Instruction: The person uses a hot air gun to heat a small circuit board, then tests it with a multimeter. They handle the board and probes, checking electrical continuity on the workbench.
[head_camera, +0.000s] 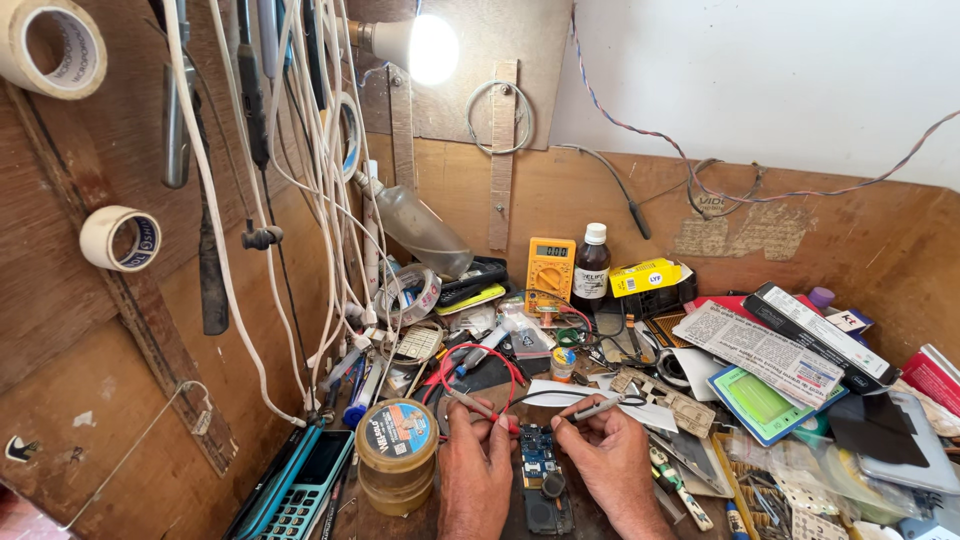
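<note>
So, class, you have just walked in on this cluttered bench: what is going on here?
A person sits at a crowded wooden workbench, both hands over a small opened device with a blue circuit board. The left hand holds a red-tipped probe to the board; the right hand holds a grey-tipped probe. Their red and black leads run back to a yellow multimeter. A lit bulb hangs above.

Yellow multimeter (549, 274) with small grey screen, well beyond the hands. Just right of it, brown bottle (592, 268), white label. Further right, yellow box (645, 276). Round tin (397, 452), blue-orange label, just left of the left hand (474, 478). Green-faced screen (764, 403) right of the right hand (612, 462).
</note>
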